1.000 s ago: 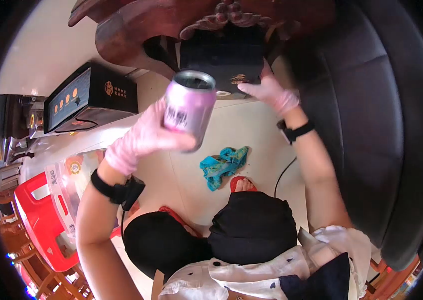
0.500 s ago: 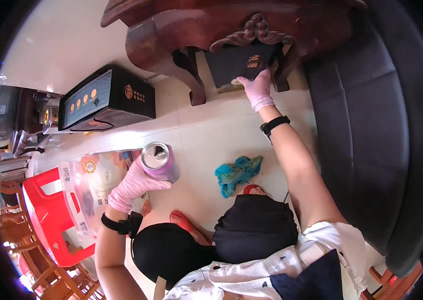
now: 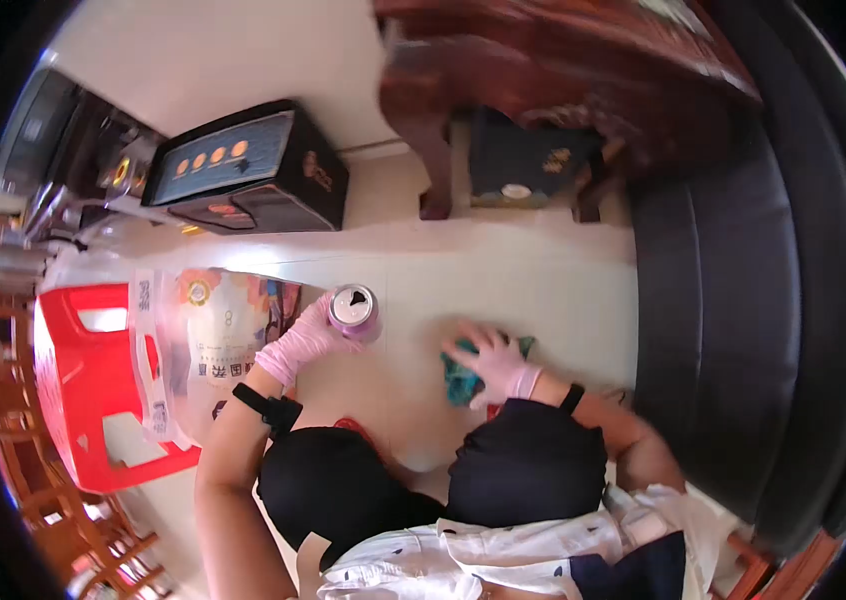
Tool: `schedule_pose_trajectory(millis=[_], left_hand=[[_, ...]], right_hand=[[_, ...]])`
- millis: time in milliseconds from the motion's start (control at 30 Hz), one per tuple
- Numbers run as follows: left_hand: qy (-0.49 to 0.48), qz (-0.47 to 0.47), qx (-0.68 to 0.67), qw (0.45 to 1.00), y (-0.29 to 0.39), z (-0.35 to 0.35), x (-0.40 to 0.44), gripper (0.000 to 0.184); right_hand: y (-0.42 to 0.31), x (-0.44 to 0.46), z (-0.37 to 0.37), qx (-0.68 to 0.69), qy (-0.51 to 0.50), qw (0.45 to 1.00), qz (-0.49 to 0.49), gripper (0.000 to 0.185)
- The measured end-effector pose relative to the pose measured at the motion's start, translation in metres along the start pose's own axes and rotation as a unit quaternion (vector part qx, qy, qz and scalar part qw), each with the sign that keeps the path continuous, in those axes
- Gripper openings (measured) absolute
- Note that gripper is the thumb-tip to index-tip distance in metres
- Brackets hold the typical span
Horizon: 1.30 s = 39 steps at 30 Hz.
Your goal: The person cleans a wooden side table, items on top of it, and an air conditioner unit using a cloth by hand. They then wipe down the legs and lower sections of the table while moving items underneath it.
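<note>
In its pink glove, my left hand (image 3: 305, 342) is wrapped round an opened purple can (image 3: 354, 313), held upright above the floor left of centre. My right hand (image 3: 493, 368), also gloved, is over the teal cloth (image 3: 461, 380) on the floor, its fingers spread and somewhat blurred. It covers part of the cloth; whether it touches the cloth cannot be told. A dark box (image 3: 523, 160) with gold lettering stands under the carved wooden furniture (image 3: 543, 75), away from both hands.
A black gift box (image 3: 315, 170) stands on the floor at the upper left. Below it are a red plastic stool (image 3: 83, 400) and a clear printed bag (image 3: 223, 340). A black padded sofa (image 3: 723, 300) runs down the right side. Wooden chairs (image 3: 63, 510) show at lower left.
My right hand has left the dark box and come down over the teal cloth. My left hand has lowered the can. The dark box sits under the furniture, and the view has shifted.
</note>
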<state>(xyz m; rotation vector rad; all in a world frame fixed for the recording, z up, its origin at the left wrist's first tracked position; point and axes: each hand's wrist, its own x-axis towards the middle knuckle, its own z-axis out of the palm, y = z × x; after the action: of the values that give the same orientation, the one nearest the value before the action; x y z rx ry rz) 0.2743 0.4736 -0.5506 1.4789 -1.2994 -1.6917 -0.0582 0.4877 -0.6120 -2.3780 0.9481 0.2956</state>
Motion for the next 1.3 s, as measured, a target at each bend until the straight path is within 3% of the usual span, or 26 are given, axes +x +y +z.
schedule_pose_trajectory(millis=[33,100,133,200,333,400,433,467,500,533,567,600,633,733,767,833,900,933,1000,1033,1100,1200,1267,1300], left_hand=[[0.019,0.012,-0.008,1.000,-0.001,-0.003,-0.009,0.068],[0.050,-0.046,-0.011,0.998,-0.004,-0.011,-0.029,0.072],[0.053,-0.056,0.019,0.997,-0.018,-0.022,-0.039,0.073],[0.058,-0.056,-0.035,0.996,-0.011,-0.020,-0.065,0.065],[0.040,-0.080,-0.122,0.988,-0.040,-0.032,-0.099,0.068],[0.052,-0.070,-0.128,0.988,-0.066,-0.035,-0.114,0.069],[0.049,-0.076,-0.144,0.985,-0.085,-0.037,-0.118,0.070],[0.036,-0.072,-0.134,0.988,-0.088,-0.036,-0.124,0.070],[0.024,-0.071,-0.124,0.989,-0.091,-0.035,-0.131,0.070],[0.004,-0.105,-0.154,0.982,-0.103,-0.030,-0.141,0.071],[-0.017,-0.141,-0.186,0.972,-0.099,-0.028,-0.145,0.071],[-0.014,-0.106,-0.162,0.981,-0.095,-0.026,-0.152,0.068],[-0.012,-0.107,-0.167,0.980,-0.101,-0.027,-0.153,0.068],[0.007,-0.097,-0.161,0.982,-0.121,-0.019,-0.155,0.063],[0.011,-0.119,-0.194,0.974,-0.120,-0.024,-0.152,0.063],[0.021,-0.151,-0.250,0.956,-0.112,-0.033,-0.133,0.064],[0.039,-0.103,-0.226,0.968,-0.103,-0.036,-0.119,0.062],[0.053,-0.092,-0.222,0.969,-0.100,-0.037,-0.115,0.063],[0.071,-0.083,-0.213,0.971,-0.097,-0.037,-0.111,0.063],[0.074,-0.097,-0.207,0.971,-0.096,-0.036,-0.112,0.065],[0.077,-0.129,-0.195,0.969,-0.097,-0.035,-0.116,0.069],[0.044,-0.124,-0.208,0.969,-0.115,-0.028,-0.127,0.068],[0.057,-0.116,-0.218,0.967,-0.114,-0.026,-0.128,0.065],[0.066,-0.096,-0.224,0.968,-0.113,-0.026,-0.123,0.063]], right_hand=[[0.002,0.002,0.014,-0.059,0.045,0.996,-0.046,0.080],[0.029,0.025,0.038,-0.050,-0.003,0.994,-0.096,0.056],[0.031,0.039,0.026,-0.066,-0.004,0.992,-0.106,0.056],[0.023,0.065,0.000,0.117,0.143,0.973,-0.135,0.047],[-0.033,0.164,-0.100,0.027,0.248,0.961,-0.120,0.031],[-0.042,0.235,-0.135,-0.048,0.243,0.968,0.029,0.022],[-0.029,0.279,-0.135,-0.137,0.272,0.942,0.141,0.022],[-0.019,0.312,-0.150,-0.245,0.192,0.926,0.214,0.024],[0.001,0.342,-0.154,-0.249,0.163,0.905,0.304,0.027],[0.016,0.355,-0.164,-0.255,0.047,0.915,0.308,0.035],[0.023,0.358,-0.175,-0.343,-0.176,0.893,0.231,0.044],[0.034,0.381,-0.143,-0.261,0.029,0.859,0.439,0.047],[0.050,0.407,-0.103,-0.155,0.234,0.744,0.606,0.050],[0.045,0.423,-0.066,-0.147,0.317,0.766,0.539,0.050],[0.041,0.405,-0.060,-0.159,0.305,0.766,0.543,0.050],[0.036,0.368,-0.069,-0.149,0.175,0.930,0.287,0.046],[0.023,0.337,-0.042,-0.220,0.171,0.960,0.037,0.046],[0.011,0.329,-0.045,-0.220,0.175,0.959,0.037,0.046],[-0.015,0.317,-0.063,0.092,0.198,0.966,0.142,0.044],[-0.008,0.325,-0.067,0.098,0.199,0.965,0.140,0.044],[0.023,0.357,-0.079,0.254,0.458,0.814,0.253,0.050],[0.043,0.406,-0.101,0.154,0.459,0.826,0.289,0.046],[0.033,0.424,-0.099,0.331,0.345,0.782,0.398,0.044],[0.024,0.418,-0.087,0.327,0.346,0.781,0.404,0.044]])
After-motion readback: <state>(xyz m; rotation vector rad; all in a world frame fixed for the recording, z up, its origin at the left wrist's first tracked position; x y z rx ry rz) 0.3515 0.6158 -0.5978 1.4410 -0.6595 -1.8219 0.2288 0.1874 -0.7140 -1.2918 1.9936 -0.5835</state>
